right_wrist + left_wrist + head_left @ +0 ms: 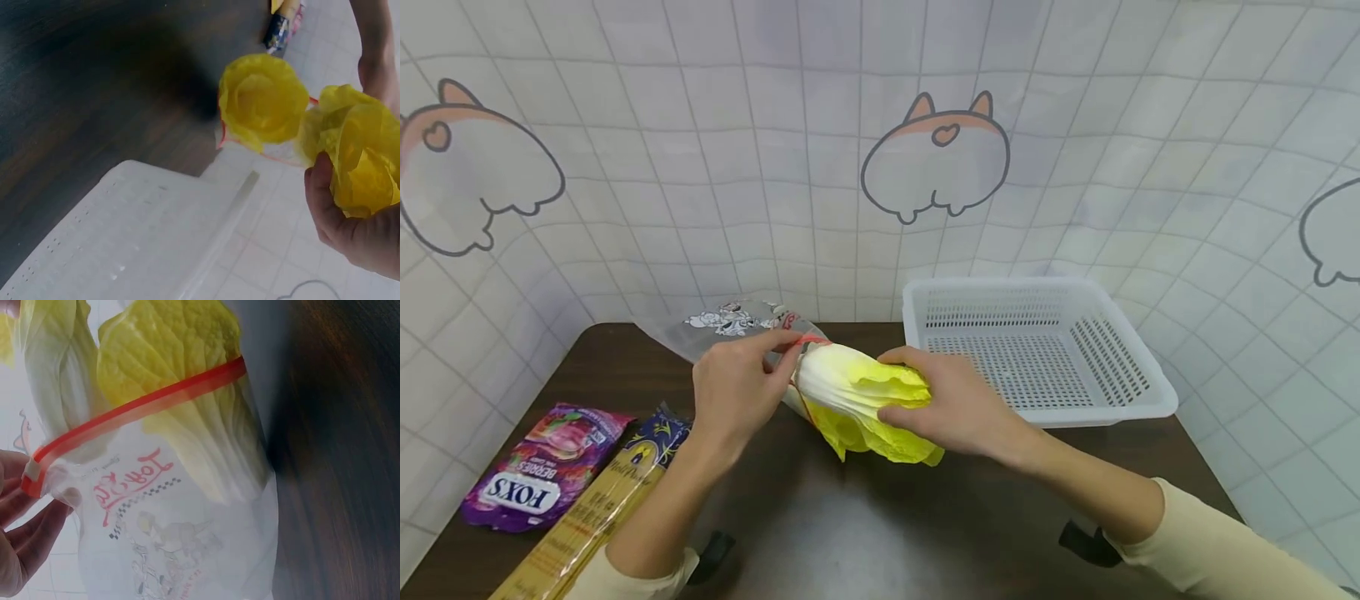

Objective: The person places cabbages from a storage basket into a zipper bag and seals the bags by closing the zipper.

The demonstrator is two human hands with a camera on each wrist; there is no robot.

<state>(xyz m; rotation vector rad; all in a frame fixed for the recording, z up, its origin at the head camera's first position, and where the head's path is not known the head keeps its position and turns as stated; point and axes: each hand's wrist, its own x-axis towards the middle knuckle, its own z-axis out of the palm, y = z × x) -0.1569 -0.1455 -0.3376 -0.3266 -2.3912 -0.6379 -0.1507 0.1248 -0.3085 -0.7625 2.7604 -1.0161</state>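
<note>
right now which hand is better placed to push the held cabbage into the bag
Right hand, likely: it grips the cabbage by its leafy end; left hand pinches the bag by its edge.

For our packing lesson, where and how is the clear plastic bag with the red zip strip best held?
Probably pinch the red zip strip at the corner by its small pale slider, coming from the person's left, as the left hand does: that corner sticks out past the leaves, whereas the yellow-and-white cabbage inside occupies the strip's far end.
</note>
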